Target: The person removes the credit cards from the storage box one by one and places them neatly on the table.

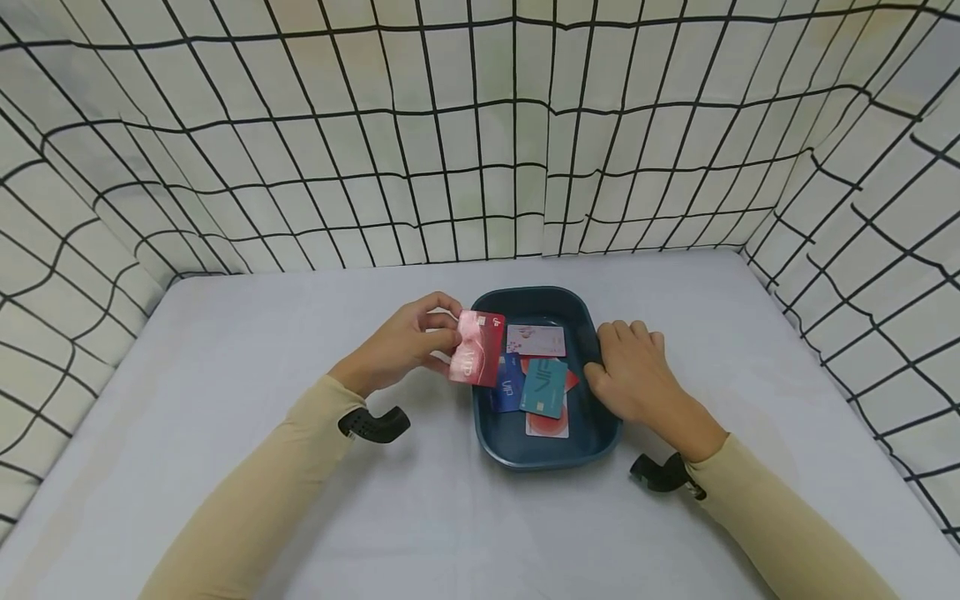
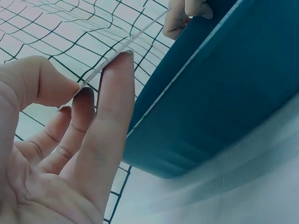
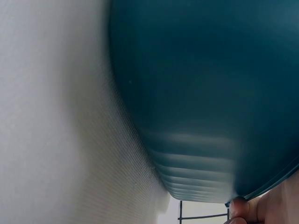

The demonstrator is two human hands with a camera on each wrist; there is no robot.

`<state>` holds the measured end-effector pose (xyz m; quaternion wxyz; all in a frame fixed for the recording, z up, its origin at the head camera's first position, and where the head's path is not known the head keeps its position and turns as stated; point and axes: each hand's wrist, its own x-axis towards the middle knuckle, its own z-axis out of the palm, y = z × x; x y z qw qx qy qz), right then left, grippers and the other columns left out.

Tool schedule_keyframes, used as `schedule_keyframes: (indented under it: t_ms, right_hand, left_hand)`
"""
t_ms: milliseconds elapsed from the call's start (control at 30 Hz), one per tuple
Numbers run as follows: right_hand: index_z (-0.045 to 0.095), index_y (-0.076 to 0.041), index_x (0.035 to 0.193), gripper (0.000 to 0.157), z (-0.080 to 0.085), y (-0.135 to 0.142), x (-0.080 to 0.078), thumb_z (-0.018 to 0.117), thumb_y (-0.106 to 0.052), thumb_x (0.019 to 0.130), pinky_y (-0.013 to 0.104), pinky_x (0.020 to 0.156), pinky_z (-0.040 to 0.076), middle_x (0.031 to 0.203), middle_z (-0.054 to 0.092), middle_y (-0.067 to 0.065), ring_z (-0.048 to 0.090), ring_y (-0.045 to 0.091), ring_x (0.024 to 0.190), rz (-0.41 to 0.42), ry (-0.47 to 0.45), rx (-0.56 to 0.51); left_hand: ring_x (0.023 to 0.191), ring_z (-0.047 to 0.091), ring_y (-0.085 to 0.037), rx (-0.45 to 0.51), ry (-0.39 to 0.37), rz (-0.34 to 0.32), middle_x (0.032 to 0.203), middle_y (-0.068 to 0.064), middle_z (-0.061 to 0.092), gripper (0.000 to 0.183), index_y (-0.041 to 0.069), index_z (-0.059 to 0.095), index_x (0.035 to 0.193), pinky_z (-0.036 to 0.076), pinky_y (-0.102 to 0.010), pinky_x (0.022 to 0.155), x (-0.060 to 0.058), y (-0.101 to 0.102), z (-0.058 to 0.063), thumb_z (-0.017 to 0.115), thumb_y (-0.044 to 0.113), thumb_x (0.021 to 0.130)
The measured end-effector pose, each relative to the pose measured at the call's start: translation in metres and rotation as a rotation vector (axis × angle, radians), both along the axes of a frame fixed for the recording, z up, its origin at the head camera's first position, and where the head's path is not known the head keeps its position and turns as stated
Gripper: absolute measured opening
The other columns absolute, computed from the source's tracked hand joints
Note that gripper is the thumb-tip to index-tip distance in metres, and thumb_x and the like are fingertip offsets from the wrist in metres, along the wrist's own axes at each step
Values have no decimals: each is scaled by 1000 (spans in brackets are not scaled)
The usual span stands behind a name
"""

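Note:
My left hand (image 1: pixel 412 342) pinches a red and pink VIP card (image 1: pixel 477 348) between thumb and fingers, over the left rim of a dark blue plastic tray (image 1: pixel 517 450). The left wrist view shows this card (image 2: pixel 121 49) edge-on, above the rim. My right hand (image 1: pixel 633 375) grips the tray's right rim, its thumb on the inner side. Inside the tray lie a pale pink card (image 1: pixel 536 340), a blue VIP card (image 1: pixel 507 392) and a teal VIP card (image 1: pixel 545 388). The teal one overlaps the blue one and a red and white card (image 1: pixel 547 427).
The tray stands on a table with a white cloth (image 1: pixel 360 500). White walls with a black grid net (image 1: pixel 480 142) close off the back and both sides. A black wrist device (image 1: pixel 375 425) sits on the left wrist, another device (image 1: pixel 660 472) on the right.

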<state>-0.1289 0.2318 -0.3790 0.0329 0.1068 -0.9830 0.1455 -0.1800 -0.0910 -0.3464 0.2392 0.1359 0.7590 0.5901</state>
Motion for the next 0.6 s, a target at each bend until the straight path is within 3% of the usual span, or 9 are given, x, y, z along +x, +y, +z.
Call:
schedule_keyframes:
  t_ms: [233, 600]
  right_hand:
    - [55, -1, 100, 23, -1, 0, 0, 50, -21, 91, 39, 73, 24, 87, 50, 10, 40, 28, 83, -4, -9, -1]
    - [55, -2, 99, 21, -2, 2, -1, 50, -21, 91, 40, 73, 23, 85, 50, 9, 39, 28, 82, -4, 9, -2]
  left_hand:
    - [104, 65, -27, 18, -33, 54, 110, -9, 67, 28, 12, 49, 124, 65, -43, 84, 0, -8, -6, 62, 13, 100]
    - [94, 70, -19, 79, -65, 100, 102, 0, 69, 27, 11, 46, 125, 65, -40, 81, 4, -26, -20, 57, 9, 101]
